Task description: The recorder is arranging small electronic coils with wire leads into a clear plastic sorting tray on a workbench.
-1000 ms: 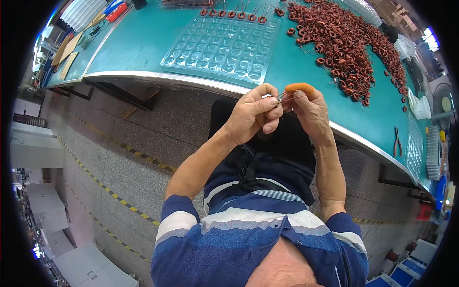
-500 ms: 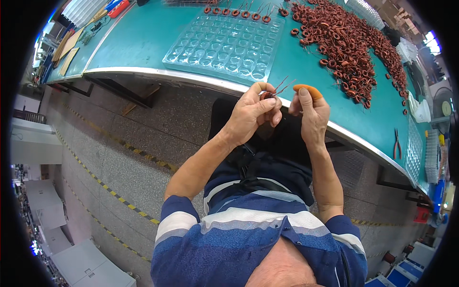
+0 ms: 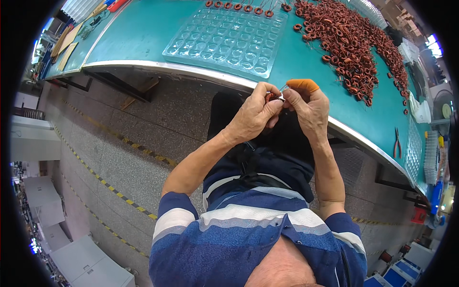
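Observation:
Between thumb and fingers, my left hand [image 3: 249,114] grips a small copper-wound ring coil [image 3: 269,97], partly covered by the fingertips. Its thin wire leads [image 3: 283,88] point up and right. My right hand [image 3: 311,112] has come up against them, thumb and index finger closed on the leads. An orange finger cot [image 3: 303,85] covers the right index finger. Both hands meet just off the table's front edge, above my lap. Beyond them lies a clear plastic tray [image 3: 210,56] with rows of round pockets.
Several coils with upright leads line the tray's far edge [image 3: 248,8]. A big heap of coils [image 3: 351,57] covers the table's right side. Further right are pliers [image 3: 397,143], another clear tray [image 3: 413,148] and a white bag [image 3: 420,111]. The table's metal edge [image 3: 191,71] curves before me.
My right hand has moved left to meet the left hand and has closed on the coil's leads. The left hand keeps hold of the coil, turned slightly. The view has shifted a little.

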The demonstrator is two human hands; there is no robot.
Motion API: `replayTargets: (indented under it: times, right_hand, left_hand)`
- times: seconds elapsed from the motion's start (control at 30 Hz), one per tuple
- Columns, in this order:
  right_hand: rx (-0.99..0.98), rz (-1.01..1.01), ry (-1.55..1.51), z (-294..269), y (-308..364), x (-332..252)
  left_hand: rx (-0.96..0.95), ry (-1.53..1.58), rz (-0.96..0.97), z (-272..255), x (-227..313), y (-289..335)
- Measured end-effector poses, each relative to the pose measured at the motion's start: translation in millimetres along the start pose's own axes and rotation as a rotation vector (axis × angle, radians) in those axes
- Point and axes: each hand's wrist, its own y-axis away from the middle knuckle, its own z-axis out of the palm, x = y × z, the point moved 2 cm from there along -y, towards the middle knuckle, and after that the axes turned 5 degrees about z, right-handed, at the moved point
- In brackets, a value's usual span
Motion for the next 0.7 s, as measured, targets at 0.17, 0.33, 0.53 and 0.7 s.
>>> replayTargets:
  times: [0.17, 0.33, 0.53, 0.7]
  right_hand:
    - [-0.049, 0.053, 0.066, -0.1, -11.4, -3.7]
    - [-0.126, -0.002, 0.010, -1.7, -23.6, -15.6]
    - [-0.007, -0.176, 0.116, -9.5, -96.9, -47.0]
    - [0.154, -0.261, 0.275, -24.5, -210.0, -37.0]
  left_hand:
    - [0.020, -0.119, -0.007, -2.9, 0.5, -3.6]
    - [-0.018, -0.202, 0.005, -8.5, 6.8, -12.1]
    - [0.065, -0.691, 0.359, -50.4, 30.1, -47.6]
    - [0.070, -1.220, 0.514, -72.7, 6.8, -71.1]
